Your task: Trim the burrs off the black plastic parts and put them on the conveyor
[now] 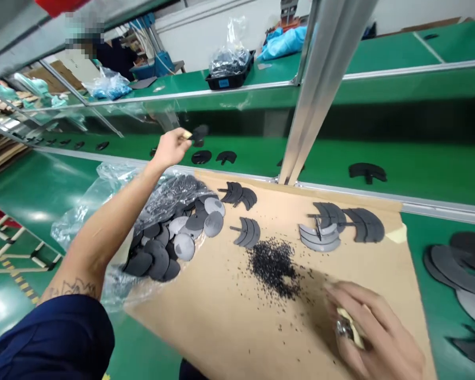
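My left hand reaches over the green belt, its fingers closed on a blurred black plastic part. On the belt just below lie a round black part and a curved black part. My right hand hovers low over the brown cardboard, fingers bent together, with pale yellow covers on some fingers. A small shiny thing shows at its fingers; its kind is unclear. Beside this hand lies a pile of tiny black pieces. Curved ribbed black parts rest behind the pile.
An opened plastic bag spills black discs at the left. More black curved pieces lie at the right edge. An upright metal post stands before the belt. A black tray sits on the upper shelf.
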A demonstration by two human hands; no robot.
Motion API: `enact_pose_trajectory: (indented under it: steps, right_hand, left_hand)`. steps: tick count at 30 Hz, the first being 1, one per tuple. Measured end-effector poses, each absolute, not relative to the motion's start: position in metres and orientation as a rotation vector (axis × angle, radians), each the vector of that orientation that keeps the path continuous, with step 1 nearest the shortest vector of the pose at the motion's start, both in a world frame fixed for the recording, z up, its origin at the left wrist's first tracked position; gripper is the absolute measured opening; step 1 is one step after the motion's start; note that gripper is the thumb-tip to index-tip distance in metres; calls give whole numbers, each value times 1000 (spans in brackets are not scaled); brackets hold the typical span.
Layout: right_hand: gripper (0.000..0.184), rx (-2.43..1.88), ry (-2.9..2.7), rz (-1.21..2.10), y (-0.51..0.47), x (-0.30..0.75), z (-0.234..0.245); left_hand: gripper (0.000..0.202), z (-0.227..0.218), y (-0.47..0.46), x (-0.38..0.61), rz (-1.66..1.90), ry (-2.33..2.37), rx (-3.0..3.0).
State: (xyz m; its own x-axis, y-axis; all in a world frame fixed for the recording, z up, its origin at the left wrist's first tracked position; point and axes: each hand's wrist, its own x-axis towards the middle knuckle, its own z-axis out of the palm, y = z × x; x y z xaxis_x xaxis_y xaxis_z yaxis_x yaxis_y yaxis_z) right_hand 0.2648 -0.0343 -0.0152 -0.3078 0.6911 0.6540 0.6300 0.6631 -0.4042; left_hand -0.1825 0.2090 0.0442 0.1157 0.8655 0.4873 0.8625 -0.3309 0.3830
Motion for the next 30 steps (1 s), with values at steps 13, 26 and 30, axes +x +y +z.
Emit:
enact_pose_trajectory:
  steps: [13,26,30]
  right_hand:
    - [30,-736,-2186,31,-48,240,-11]
    - [36,-1198,-1544,958,-54,232,3]
    - [45,-1204,-1442,1089,-52,232,2]
  left_hand:
    - [19,35,-6,-15,143,827,2405]
    - [32,-7,25,-96,554,1941,2148]
    - [15,1,13,-79,877,1659,2046]
